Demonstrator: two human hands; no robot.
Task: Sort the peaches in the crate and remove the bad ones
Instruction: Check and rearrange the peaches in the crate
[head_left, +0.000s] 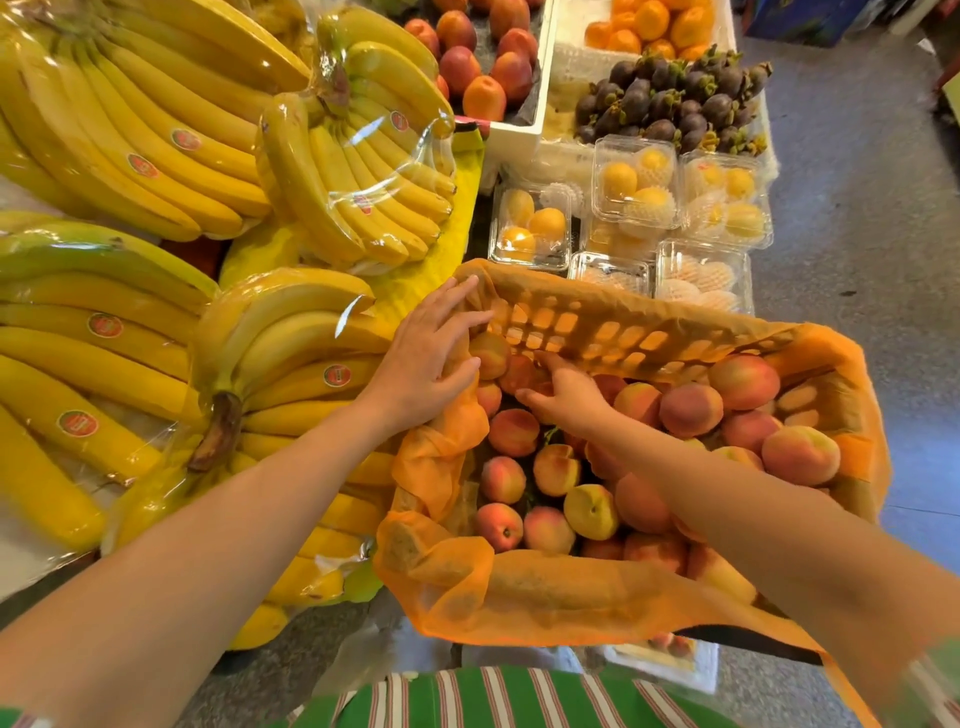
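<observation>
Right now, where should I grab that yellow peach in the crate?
Probably from straight above: cup the yellow peach round its bare, rounded top, fingertips slipping into the gaps beside it. The peaches around it crowd its sides in the crate, so only the top is free.

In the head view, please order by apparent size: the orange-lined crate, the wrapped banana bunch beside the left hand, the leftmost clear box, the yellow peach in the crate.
1. crate
2. banana bunch
3. clear box
4. yellow peach
The clear box lies farther from the camera, so it may really be larger than it looks.
</observation>
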